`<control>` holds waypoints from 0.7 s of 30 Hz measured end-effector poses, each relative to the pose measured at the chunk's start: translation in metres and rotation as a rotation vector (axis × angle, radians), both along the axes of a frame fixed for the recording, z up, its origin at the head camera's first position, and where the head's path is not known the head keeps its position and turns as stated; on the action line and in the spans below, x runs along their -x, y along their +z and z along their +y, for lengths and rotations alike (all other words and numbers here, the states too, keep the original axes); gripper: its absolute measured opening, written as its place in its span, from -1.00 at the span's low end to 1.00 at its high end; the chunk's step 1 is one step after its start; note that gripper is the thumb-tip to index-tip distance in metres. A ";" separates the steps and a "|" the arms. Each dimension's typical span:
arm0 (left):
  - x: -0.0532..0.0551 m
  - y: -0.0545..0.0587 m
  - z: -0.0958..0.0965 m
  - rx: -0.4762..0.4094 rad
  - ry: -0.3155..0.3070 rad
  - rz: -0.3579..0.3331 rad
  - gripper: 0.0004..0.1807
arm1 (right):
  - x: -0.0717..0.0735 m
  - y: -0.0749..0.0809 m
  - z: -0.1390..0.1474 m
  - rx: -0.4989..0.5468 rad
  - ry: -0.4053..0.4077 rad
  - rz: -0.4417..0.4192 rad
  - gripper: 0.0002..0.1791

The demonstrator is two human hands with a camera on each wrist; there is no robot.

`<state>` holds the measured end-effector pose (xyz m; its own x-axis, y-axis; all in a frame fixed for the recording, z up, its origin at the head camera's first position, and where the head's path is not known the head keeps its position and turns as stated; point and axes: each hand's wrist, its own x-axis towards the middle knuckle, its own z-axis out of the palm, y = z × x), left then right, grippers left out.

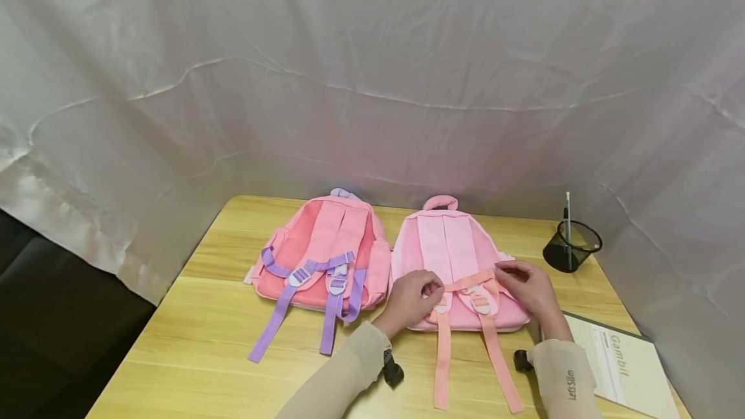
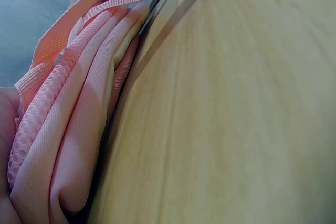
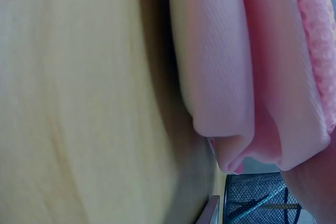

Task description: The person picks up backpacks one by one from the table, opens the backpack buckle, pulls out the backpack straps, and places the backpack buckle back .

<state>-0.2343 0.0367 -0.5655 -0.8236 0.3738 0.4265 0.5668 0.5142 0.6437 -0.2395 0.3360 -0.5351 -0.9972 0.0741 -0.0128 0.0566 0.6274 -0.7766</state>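
Note:
A light pink backpack (image 1: 427, 238) lies on the wooden table with its back panel and shoulder straps facing up. Its orange cross strap (image 1: 470, 280) runs over the lower part of the shoulder straps. My left hand (image 1: 412, 299) pinches this strap near its left end, fingers curled. At the right end, my right hand (image 1: 531, 286) holds it between thumb and fingers. Two loose orange webbing tails (image 1: 442, 364) hang toward the table's front. The left wrist view shows the backpack's mesh edge (image 2: 39, 111); the right wrist view shows its pink side fabric (image 3: 220, 51).
A second pink backpack (image 1: 279, 247) with purple straps lies directly left of the first. At the back right stands a black mesh pen holder (image 1: 561, 254) with a pen in it. A notebook (image 1: 634, 367) lies by the right forearm. Grey curtains surround the table (image 1: 204, 335).

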 end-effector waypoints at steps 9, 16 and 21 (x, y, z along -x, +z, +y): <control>-0.003 0.005 -0.002 -0.032 -0.015 -0.050 -0.97 | -0.004 0.003 -0.001 0.004 0.002 0.007 -0.36; -0.003 0.016 -0.005 -0.069 -0.043 -0.075 -0.91 | -0.007 0.010 -0.004 -0.016 0.005 0.046 -0.43; 0.001 0.024 -0.011 -0.070 -0.030 -0.024 -0.87 | -0.010 0.015 -0.006 -0.024 0.007 0.058 -0.45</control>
<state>-0.2353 0.0259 -0.5410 -0.8227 0.3685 0.4328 0.5653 0.4503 0.6912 -0.2299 0.3301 -0.5196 -0.9967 0.0666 0.0465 0.0077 0.6465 -0.7629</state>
